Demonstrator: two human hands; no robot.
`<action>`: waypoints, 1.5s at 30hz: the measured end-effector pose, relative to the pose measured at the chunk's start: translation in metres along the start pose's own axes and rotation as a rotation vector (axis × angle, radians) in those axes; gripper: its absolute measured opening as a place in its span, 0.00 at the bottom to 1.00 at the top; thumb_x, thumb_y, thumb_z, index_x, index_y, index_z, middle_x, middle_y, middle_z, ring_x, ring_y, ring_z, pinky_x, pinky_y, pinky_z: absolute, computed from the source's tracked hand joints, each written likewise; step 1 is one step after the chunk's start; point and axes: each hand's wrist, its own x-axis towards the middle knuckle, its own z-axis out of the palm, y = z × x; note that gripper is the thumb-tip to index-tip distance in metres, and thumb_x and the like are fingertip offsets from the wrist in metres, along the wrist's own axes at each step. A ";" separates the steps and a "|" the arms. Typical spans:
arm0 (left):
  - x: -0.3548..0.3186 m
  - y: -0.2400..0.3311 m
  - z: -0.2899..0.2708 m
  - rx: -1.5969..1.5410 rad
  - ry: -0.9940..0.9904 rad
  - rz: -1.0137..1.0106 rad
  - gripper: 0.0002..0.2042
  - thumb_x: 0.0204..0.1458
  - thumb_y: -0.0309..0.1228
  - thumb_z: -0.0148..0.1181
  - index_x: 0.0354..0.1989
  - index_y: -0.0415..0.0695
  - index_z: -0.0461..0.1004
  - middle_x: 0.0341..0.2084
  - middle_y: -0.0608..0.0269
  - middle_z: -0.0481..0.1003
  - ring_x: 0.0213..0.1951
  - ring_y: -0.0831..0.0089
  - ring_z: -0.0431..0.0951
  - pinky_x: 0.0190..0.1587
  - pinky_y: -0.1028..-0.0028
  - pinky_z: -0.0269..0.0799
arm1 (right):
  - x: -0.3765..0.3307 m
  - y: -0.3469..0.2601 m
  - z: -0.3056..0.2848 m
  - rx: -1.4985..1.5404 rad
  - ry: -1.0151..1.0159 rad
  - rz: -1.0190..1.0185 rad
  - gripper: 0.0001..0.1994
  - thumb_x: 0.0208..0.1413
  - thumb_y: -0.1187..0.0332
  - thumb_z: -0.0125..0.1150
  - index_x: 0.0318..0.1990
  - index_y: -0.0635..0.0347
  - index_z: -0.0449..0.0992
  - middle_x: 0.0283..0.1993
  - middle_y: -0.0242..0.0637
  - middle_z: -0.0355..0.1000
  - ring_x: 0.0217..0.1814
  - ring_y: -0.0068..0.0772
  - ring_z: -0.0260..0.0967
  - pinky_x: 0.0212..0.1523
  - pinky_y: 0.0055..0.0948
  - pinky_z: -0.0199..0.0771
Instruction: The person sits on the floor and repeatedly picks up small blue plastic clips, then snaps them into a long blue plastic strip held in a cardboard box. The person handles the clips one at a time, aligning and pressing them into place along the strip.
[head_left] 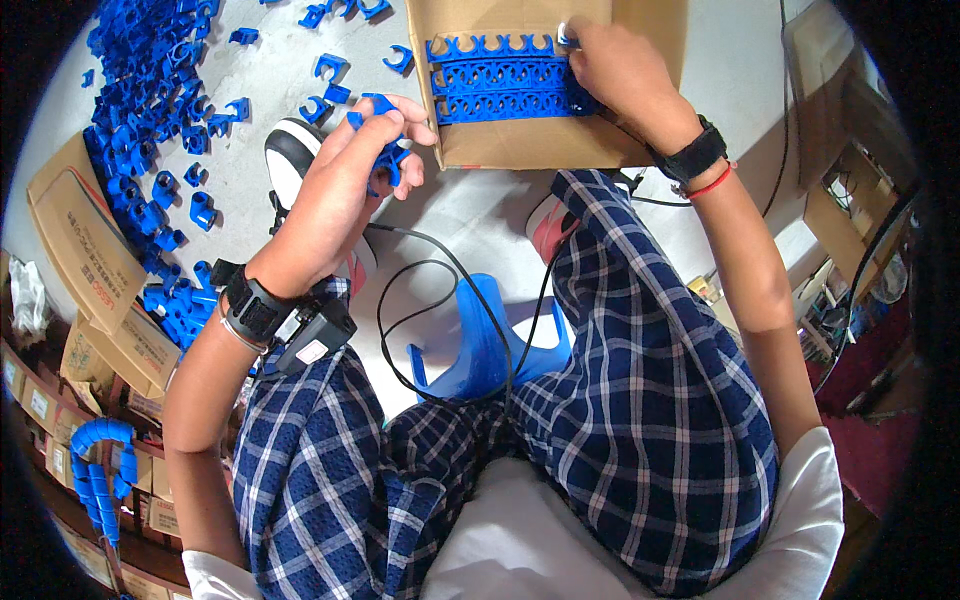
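Observation:
My left hand [350,165] is closed around a few blue plastic pipe clips [388,158], just left of an open cardboard box [545,145]. Inside the box, blue C-shaped pipe clips [500,75] stand packed in tight rows. At the right end of the farthest row, my right hand [625,75] reaches in with its fingers pinched together. A small blue clip [569,42] shows at those fingertips, mostly covered by them.
A large heap of loose blue clips [140,130] spreads over the floor at the left. Flattened cardboard [90,240] lies beside it. A blue plastic stool [470,340] is between my legs, with a black cable [440,240] looping past. More cartons [860,200] stand at the right.

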 end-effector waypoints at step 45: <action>0.002 -0.007 -0.014 -0.047 -0.028 -0.049 0.15 0.67 0.42 0.48 0.49 0.42 0.71 0.37 0.68 0.75 0.30 0.81 0.71 0.33 0.81 0.66 | 0.027 0.022 0.026 0.236 -0.147 0.049 0.15 0.54 0.71 0.54 0.49 0.62 0.77 0.45 0.55 0.78 0.49 0.58 0.76 0.51 0.48 0.75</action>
